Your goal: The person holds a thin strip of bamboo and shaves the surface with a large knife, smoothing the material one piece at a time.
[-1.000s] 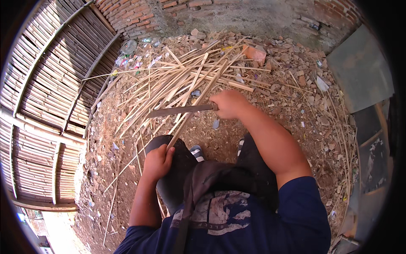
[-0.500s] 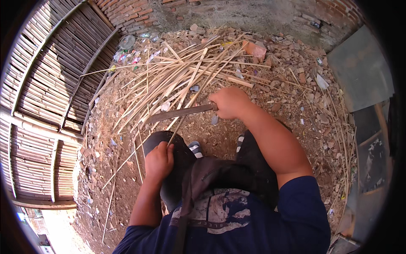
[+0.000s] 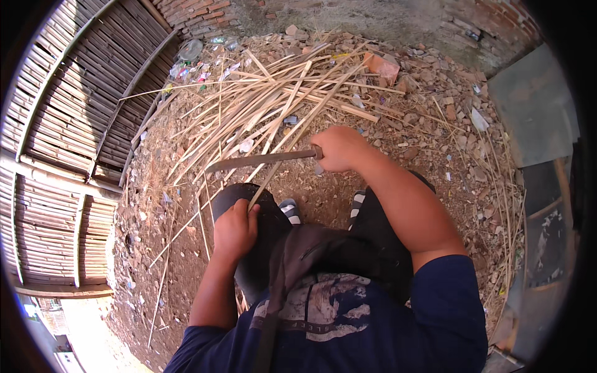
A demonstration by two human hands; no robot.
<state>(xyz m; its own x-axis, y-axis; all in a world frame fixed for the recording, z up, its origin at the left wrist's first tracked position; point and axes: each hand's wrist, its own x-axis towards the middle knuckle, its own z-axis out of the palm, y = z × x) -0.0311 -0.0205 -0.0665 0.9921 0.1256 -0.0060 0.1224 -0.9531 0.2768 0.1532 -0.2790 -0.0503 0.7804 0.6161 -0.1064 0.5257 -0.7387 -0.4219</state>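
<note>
My right hand point(image 3: 339, 148) is closed around the handle of a machete point(image 3: 261, 159). Its dark, worn blade points left and lies across a long, thin bamboo strip point(image 3: 263, 184). The near end of that strip is pinched in my left hand point(image 3: 235, 231), close beside my left knee. From there the strip slants away to the upper right, over a loose pile of pale split bamboo strips point(image 3: 249, 112) on the ground. Whether the blade's edge bites into the strip cannot be made out.
A woven bamboo wall point(image 3: 68, 112) rises on the left, and a brick wall point(image 3: 385, 28) closes off the back. Rubble and scraps of litter cover the ground. A broken orange brick point(image 3: 382, 68) lies behind the pile; grey panels point(image 3: 535, 109) lean at the right.
The machete blade sits at a slightly flatter angle across the strip. Both hands keep their grips almost in place, and the whole view has shifted a little.
</note>
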